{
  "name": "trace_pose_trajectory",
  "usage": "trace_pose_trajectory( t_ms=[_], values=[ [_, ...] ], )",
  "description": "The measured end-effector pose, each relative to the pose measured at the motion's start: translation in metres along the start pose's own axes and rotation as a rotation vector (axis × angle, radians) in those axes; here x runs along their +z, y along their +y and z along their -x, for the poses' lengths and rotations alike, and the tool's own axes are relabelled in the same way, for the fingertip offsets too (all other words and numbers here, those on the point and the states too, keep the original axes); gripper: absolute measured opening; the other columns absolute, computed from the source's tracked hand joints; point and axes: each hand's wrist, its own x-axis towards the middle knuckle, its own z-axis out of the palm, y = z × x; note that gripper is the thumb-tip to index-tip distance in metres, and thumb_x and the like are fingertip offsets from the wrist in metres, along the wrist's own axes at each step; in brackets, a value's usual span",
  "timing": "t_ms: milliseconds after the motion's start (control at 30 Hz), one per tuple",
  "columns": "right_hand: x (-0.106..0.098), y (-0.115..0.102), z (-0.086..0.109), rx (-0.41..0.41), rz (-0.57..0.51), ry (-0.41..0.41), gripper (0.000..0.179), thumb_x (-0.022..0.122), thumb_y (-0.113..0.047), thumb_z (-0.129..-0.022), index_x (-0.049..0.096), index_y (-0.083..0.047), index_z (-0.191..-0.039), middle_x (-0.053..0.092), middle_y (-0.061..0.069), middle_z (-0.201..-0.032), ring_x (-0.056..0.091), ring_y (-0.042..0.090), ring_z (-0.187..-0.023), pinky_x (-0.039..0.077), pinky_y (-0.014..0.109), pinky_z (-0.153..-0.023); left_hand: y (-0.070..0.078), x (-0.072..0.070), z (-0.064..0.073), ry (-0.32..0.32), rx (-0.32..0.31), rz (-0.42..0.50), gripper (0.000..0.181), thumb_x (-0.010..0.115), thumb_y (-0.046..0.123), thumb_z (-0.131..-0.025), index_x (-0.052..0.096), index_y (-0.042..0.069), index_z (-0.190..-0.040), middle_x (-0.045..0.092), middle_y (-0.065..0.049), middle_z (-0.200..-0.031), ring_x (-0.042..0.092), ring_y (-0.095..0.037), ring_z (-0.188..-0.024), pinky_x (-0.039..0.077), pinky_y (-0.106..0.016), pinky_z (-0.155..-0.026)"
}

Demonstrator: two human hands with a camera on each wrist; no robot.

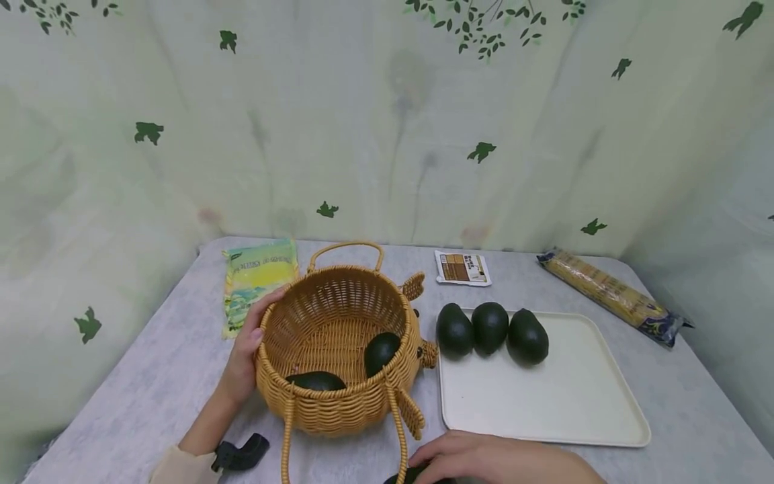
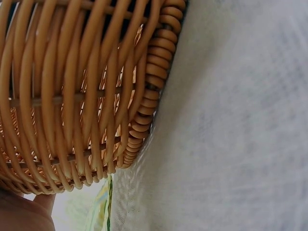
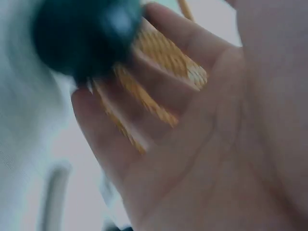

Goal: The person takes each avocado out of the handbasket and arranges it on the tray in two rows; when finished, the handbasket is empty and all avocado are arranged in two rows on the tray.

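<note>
A round wicker basket with looped handles and woven animal-like trim stands on the table. Two dark green avocados lie inside it, one at the front and one at the right. My left hand grips the basket's left side, thumb at the rim; its weave fills much of the left wrist view. At the bottom edge of the head view, my right hand holds another avocado with its fingers, in front of the basket and beside a front handle. That avocado is partly cut off below.
Three avocados lie along the back left of a white tray right of the basket. Behind are a green-yellow packet, a small white-brown packet and a long golden package. A printed cloth hangs behind the table.
</note>
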Motion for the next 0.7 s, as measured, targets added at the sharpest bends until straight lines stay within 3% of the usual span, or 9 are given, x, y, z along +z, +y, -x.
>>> trace_pose_trajectory(
  t_ms=[133, 233, 333, 433, 567, 700],
  values=[
    [0.008, 0.001, -0.012, 0.009, 0.125, 0.049, 0.038, 0.052, -0.037, -0.107, 0.056, -0.028, -0.144, 0.053, -0.005, -0.151, 0.052, 0.009, -0.136, 0.049, 0.028, -0.104, 0.002, 0.001, 0.001, 0.001, 0.029, -0.003, 0.055, 0.025, 0.016, -0.105, 0.032, 0.000, -0.157, 0.040, 0.000, -0.160, 0.031, -0.012, -0.150, 0.028, -0.020, -0.116],
    [0.005, 0.001, -0.011, 0.008, 0.130, 0.080, 0.037, 0.056, -0.037, -0.106, 0.055, -0.027, -0.142, 0.058, -0.007, -0.144, 0.057, 0.006, -0.129, 0.051, 0.027, -0.102, 0.004, 0.002, 0.002, -0.009, 0.039, -0.004, 0.055, 0.024, 0.015, -0.104, 0.032, 0.001, -0.157, 0.039, 0.000, -0.160, 0.030, -0.012, -0.150, 0.028, -0.020, -0.117],
    [-0.005, -0.002, -0.001, 0.085, 0.041, 0.100, 0.041, 0.065, -0.042, -0.100, 0.056, -0.033, -0.139, 0.060, -0.014, -0.139, 0.058, 0.001, -0.123, 0.052, 0.026, -0.098, 0.004, 0.002, 0.002, -0.016, 0.022, -0.019, 0.056, 0.024, 0.016, -0.105, 0.032, 0.002, -0.158, 0.038, 0.002, -0.161, 0.030, -0.011, -0.150, 0.028, -0.020, -0.116],
    [-0.019, -0.004, 0.012, 0.179, 0.003, 0.172, 0.045, 0.072, -0.041, -0.096, 0.055, -0.037, -0.138, 0.060, -0.016, -0.137, 0.058, 0.001, -0.119, 0.053, 0.027, -0.095, 0.003, 0.001, 0.002, -0.005, 0.005, -0.034, 0.056, 0.024, 0.017, -0.105, 0.031, 0.000, -0.157, 0.038, 0.001, -0.161, 0.030, -0.011, -0.150, 0.028, -0.020, -0.116],
    [-0.033, -0.002, 0.028, 0.223, 0.056, 0.275, 0.046, 0.077, -0.031, -0.093, 0.058, -0.036, -0.134, 0.062, -0.012, -0.134, 0.061, 0.004, -0.114, 0.056, 0.027, -0.092, 0.001, 0.000, 0.001, -0.001, -0.013, -0.042, 0.056, 0.024, 0.018, -0.105, 0.030, -0.001, -0.158, 0.037, 0.001, -0.161, 0.030, -0.011, -0.150, 0.028, -0.020, -0.116],
    [-0.042, -0.001, 0.040, 0.289, 0.127, 0.351, 0.047, 0.080, -0.033, -0.090, 0.059, -0.037, -0.131, 0.063, -0.012, -0.131, 0.061, 0.005, -0.112, 0.056, 0.028, -0.090, 0.001, 0.000, 0.001, -0.001, -0.019, -0.042, 0.056, 0.024, 0.018, -0.105, 0.030, -0.001, -0.158, 0.038, 0.001, -0.161, 0.031, -0.010, -0.149, 0.029, -0.020, -0.116]
  ],
)
